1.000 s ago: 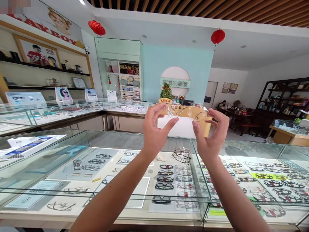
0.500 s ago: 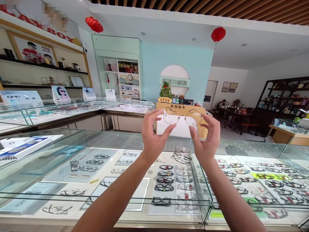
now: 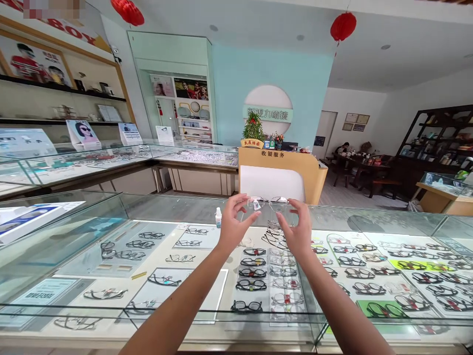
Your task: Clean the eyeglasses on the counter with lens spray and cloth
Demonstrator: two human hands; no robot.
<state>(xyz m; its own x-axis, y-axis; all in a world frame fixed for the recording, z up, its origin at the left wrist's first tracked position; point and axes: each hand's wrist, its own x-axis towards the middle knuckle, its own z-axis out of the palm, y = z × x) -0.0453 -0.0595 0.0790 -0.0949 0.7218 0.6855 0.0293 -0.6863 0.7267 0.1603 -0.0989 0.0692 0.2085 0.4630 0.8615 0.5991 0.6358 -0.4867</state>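
Note:
A pair of thin-rimmed eyeglasses [image 3: 271, 201] is held between my two hands, above the far part of the glass display case [image 3: 218, 315]. My left hand [image 3: 236, 223] pinches its left side, with fingers curled at the top and the thumb pointing inward. On the other side my right hand [image 3: 297, 228] grips the frame the same way. A small white tag [image 3: 256, 204] shows at the left lens. Below, inside the case, rows of dark-framed glasses [image 3: 251, 285] lie on a pale board.
A small white bottle [image 3: 218, 217] stands left of my left hand. At left lies a blue-and-white box [image 3: 33, 219] on the glass. More frames [image 3: 386, 309] fill the case at right. Beyond stand a wooden counter [image 3: 314, 177] and a white chair back [image 3: 271, 182]. A person [image 3: 343, 148] sits far off.
Both hands have lowered with the eyeglasses, which now appear smaller and tilted flatter. The view has shifted slightly, and the white bottle has come into sight beside my left hand.

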